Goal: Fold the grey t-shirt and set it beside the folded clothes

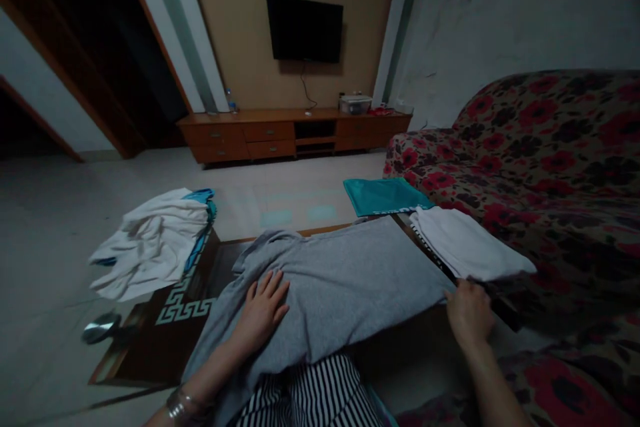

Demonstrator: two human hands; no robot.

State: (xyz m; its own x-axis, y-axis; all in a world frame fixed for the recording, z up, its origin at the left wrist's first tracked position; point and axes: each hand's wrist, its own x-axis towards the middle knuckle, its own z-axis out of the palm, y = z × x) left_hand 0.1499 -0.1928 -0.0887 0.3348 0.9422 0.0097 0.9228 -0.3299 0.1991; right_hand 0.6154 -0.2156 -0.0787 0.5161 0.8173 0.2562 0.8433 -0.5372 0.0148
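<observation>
A grey T-shirt is spread over the low table and hangs down past its near edge toward my striped clothing. My left hand lies flat on the shirt's left part, fingers apart. At the right, my right hand is closed on the shirt's lower right corner; its fingertips are partly hidden. Just beyond that hand sits a folded white garment. A folded teal garment lies at the table's far right. Over the far left corner a white and blue garment is heaped loosely.
The dark table has a pale key pattern. A shiny round metal object is at its left edge. A flowered sofa borders the right. Beyond the tiled floor stand a wooden cabinet and a wall television.
</observation>
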